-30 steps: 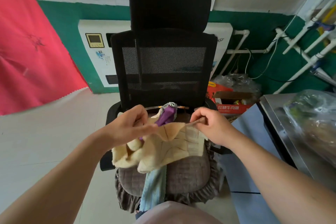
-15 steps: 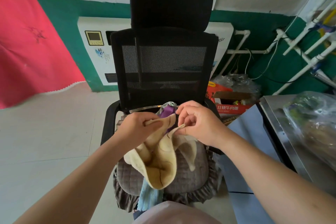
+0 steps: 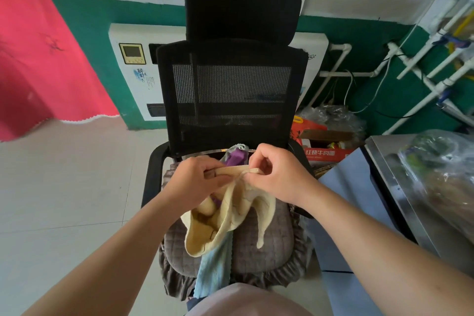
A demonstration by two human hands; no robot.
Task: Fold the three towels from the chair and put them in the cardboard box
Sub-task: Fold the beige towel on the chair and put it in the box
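A cream-yellow towel (image 3: 232, 215) hangs doubled over above the seat of the black mesh chair (image 3: 232, 92). My left hand (image 3: 197, 182) and my right hand (image 3: 277, 174) pinch its top edge together, almost touching. A purple towel (image 3: 237, 158) lies at the back of the seat behind my hands. A light blue towel (image 3: 214, 269) drapes over the seat's front edge, partly under the cream one. The grey quilted seat cushion (image 3: 272, 244) lies beneath them. A red cardboard box (image 3: 323, 146) stands on the floor to the right of the chair.
A steel counter (image 3: 400, 187) with a filled plastic bag (image 3: 443, 169) stands at the right, with a pale blue panel (image 3: 346, 213) beside the chair. White pipes (image 3: 436, 79) run along the green wall. A red cloth (image 3: 38, 54) hangs at left over tiled floor (image 3: 64, 200).
My hands came together from a spread hold, bringing the cream towel's two top corners to meet. The towel now hangs folded in half instead of stretched wide.
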